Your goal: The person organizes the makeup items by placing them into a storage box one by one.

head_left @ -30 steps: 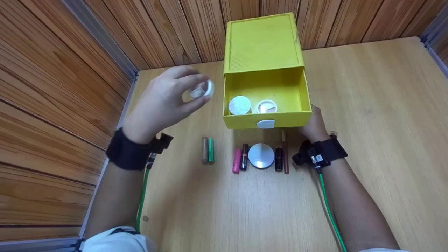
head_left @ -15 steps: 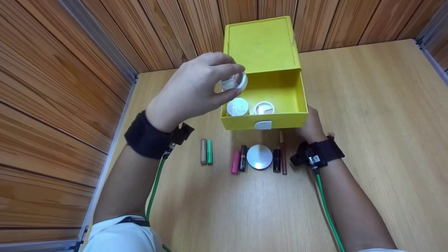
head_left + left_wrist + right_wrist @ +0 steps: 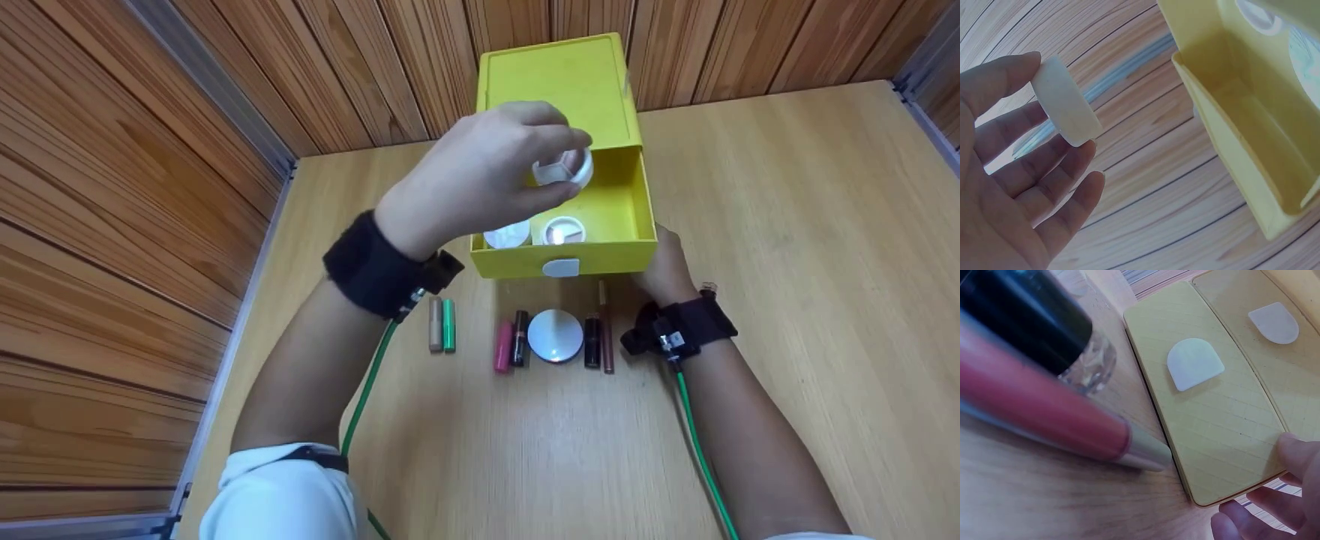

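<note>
My left hand (image 3: 491, 176) pinches a small round white case with inner dividers (image 3: 553, 174) between thumb and fingertips, over the open drawer (image 3: 616, 214) of a yellow drawer box (image 3: 562, 82). The left wrist view shows the case's plain white side, clear of the drawer wall (image 3: 1235, 146). In that drawer sit a white round-lidded jar (image 3: 507, 235), partly behind my hand, and a similar white divided case (image 3: 564, 231). My right hand (image 3: 666, 270) holds the box's right front edge; its thumb (image 3: 1297, 453) lies on the drawer front, fingers round the side.
A pink tube (image 3: 503, 347), a dark tube (image 3: 519, 339), a round silver compact (image 3: 555, 335), a black-capped tube (image 3: 592, 341) and a thin reddish-brown tube (image 3: 607, 337) line up before the box. A green tube (image 3: 448, 325) and a grey-brown tube (image 3: 435, 325) lie left. Wooden panels (image 3: 420, 67) stand behind.
My left hand has carried the white divided case rightward from left of the box to over the open drawer. The right hand stays at the box.
</note>
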Demonstrator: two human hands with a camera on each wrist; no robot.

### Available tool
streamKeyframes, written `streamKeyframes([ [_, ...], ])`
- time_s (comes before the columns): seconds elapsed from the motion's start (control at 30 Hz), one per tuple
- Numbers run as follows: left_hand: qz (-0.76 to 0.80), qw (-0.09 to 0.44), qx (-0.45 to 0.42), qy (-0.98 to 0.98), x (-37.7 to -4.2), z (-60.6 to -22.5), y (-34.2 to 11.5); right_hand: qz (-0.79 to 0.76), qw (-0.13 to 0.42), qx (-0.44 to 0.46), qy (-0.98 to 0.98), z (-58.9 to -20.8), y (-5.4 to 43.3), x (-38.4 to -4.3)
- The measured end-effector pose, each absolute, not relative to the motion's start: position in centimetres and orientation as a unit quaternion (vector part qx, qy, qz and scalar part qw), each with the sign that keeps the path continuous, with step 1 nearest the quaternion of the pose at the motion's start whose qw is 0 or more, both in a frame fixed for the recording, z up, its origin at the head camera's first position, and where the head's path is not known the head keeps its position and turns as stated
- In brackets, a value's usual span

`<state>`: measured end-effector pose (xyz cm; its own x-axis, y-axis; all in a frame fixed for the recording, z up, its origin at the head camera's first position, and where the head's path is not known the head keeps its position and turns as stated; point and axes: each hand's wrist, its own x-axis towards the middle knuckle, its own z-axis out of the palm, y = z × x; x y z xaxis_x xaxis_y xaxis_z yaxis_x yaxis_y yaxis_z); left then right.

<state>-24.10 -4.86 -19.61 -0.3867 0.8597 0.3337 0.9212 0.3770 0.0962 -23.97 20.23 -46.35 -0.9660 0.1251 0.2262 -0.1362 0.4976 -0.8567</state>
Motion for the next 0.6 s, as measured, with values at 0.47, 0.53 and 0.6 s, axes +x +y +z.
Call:
streamKeyframes([
  [0.47,-0.052,0.03,-0.537,-0.841,-25.3,-21.6,-0.2,0.491,0.151,0.02,-0.858,-46.4,19.2,-24.2],
  [0.53,-0.043,0.02,-0.537,-0.842,-25.5,-22.2,0.1,0.491,0.15,0.017,-0.858,-46.4,19.0,-24.2],
  [0.6,-0.036,0.012,-0.533,-0.845,-25.6,-22.7,0.3,0.492,0.15,0.015,-0.858,-46.4,18.8,-24.3],
])
